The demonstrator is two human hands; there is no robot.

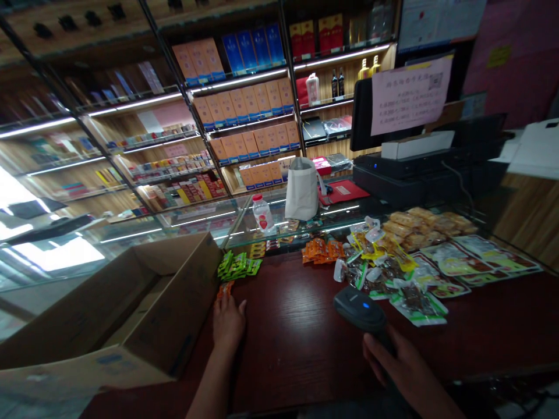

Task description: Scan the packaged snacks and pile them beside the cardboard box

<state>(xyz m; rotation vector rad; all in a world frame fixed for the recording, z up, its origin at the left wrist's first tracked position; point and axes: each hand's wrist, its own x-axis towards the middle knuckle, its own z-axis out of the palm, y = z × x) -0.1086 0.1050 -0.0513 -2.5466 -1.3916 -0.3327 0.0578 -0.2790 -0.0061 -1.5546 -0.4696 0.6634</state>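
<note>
My right hand is closed round the handle of a dark barcode scanner, whose head with a small blue light points toward the snack packets. My left hand lies on the dark wooden counter with fingers stretched flat, its fingertips touching a small orange packet. Just beyond it sit several green packets. An open cardboard box stands right beside my left hand.
Orange packets, mixed snack packs and flat food pouches cover the counter's right half. A plastic bottle and a white paper bag stand on the glass display case. A register with a monitor is at the back right. Shelves of boxed goods line the wall.
</note>
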